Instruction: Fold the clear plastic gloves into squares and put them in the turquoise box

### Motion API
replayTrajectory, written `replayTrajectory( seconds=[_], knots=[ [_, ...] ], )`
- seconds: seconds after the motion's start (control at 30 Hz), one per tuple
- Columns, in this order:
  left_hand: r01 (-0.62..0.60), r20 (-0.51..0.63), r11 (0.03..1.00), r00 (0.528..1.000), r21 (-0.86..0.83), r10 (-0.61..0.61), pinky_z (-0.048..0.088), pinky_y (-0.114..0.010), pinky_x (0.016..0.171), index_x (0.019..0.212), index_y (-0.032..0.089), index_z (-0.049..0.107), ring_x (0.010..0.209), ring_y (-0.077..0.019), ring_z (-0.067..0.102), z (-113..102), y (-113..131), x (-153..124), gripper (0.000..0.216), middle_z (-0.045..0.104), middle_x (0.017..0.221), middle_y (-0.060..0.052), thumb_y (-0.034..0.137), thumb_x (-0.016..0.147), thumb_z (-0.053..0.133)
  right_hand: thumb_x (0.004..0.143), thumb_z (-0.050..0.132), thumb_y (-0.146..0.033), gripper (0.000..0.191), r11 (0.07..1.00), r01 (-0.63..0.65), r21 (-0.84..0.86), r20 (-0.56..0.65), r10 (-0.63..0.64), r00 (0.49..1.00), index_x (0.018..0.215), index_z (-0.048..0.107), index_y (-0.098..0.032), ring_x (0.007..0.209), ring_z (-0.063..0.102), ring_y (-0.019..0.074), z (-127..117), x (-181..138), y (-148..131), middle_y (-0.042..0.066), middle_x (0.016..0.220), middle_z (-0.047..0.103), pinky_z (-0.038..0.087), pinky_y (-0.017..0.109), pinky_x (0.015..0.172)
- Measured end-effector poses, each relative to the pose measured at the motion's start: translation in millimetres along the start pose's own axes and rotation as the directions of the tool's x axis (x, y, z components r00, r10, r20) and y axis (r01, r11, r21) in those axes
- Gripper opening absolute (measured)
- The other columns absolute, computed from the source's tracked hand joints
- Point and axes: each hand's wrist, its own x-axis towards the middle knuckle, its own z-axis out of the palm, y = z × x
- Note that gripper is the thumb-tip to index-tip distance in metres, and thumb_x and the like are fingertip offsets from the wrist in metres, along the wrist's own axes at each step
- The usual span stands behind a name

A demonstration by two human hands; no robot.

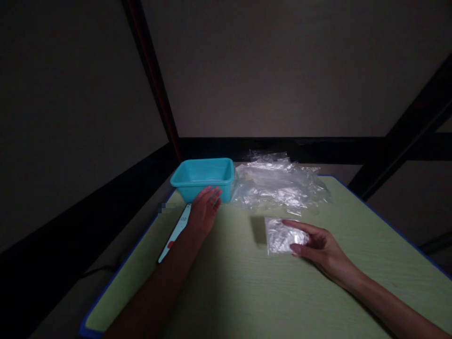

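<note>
My right hand [319, 247] grips a folded clear plastic bag [284, 237] between thumb and fingers, a little above the table. Over at the left, my left hand [205, 207] reaches with its fingers stretched out toward the front wall of a turquoise plastic basin [183, 192]; whether it touches the wall I cannot tell. Beneath and beside the left forearm lies a long pale-blue device [178, 230] with dark round marks and a red part, partly hidden by the arm. No object shows in the left hand.
A loose pile of clear plastic bags [278, 183] spreads across the far end, right of the basin. The light-green table [247, 292] has a blue edge [388, 228]. Dark frame bars and grey panels stand around the table.
</note>
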Motion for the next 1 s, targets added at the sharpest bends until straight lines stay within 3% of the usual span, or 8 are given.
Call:
replayTrajectory(
  seconds=[0.37, 0.57, 0.83, 1.0],
  knots=[
    [-0.004, 0.075, 0.997, 0.997, -0.078, 0.009, 0.047, -0.016, 0.059, 0.073, 0.017, 0.048, 0.073, -0.0088, 0.064, 0, -1, 5, 0.016, 0.062, 0.076, 0.001, 0.001, 0.078, 0.049, 0.059, 0.076, -0.038, 0.051, 0.999, -0.028, 0.026, 0.011, 0.028, 1.000, 0.108, 0.066, -0.026, 0.044, 0.020, 0.0069, 1, 0, -1, -0.008, 0.046, 0.036, 0.031, 0.023, 0.042],
    [-0.009, 0.108, 0.996, 0.994, -0.086, 0.019, 0.048, -0.019, 0.064, 0.069, 0.017, 0.045, 0.076, -0.0105, 0.065, -1, -6, 6, 0.018, 0.061, 0.071, 0.002, 0.002, 0.079, 0.048, 0.060, 0.075, -0.039, 0.055, 0.999, -0.039, -0.018, 0.015, 0.039, 0.999, 0.112, 0.063, -0.023, 0.045, 0.019, 0.0068, 0, 0, 2, -0.009, 0.045, 0.030, 0.023, 0.022, 0.041],
    [-0.101, 0.037, 0.993, 0.994, -0.067, 0.104, 0.046, -0.022, 0.065, 0.067, 0.018, 0.043, 0.058, -0.0080, 0.061, -4, -22, 2, 0.017, 0.059, 0.059, 0.005, 0.015, 0.079, 0.054, 0.063, 0.072, -0.042, 0.055, 0.997, -0.005, -0.073, -0.006, 0.004, 1.000, 0.112, 0.063, -0.021, 0.043, 0.015, 0.0061, -1, 0, 2, -0.010, 0.044, 0.024, 0.012, 0.022, 0.040],
    [-0.180, 0.013, 0.983, 0.983, -0.028, 0.181, 0.044, -0.023, 0.063, 0.065, 0.018, 0.044, 0.057, -0.0094, 0.059, -6, -38, -4, 0.025, 0.058, 0.056, 0.005, 0.027, 0.067, 0.067, 0.061, 0.073, -0.043, 0.047, 0.994, 0.009, -0.112, -0.050, -0.015, 0.999, 0.104, 0.068, -0.024, 0.043, 0.032, 0.0076, -5, -2, -3, -0.006, 0.048, 0.044, 0.027, 0.022, 0.040]
  ],
)
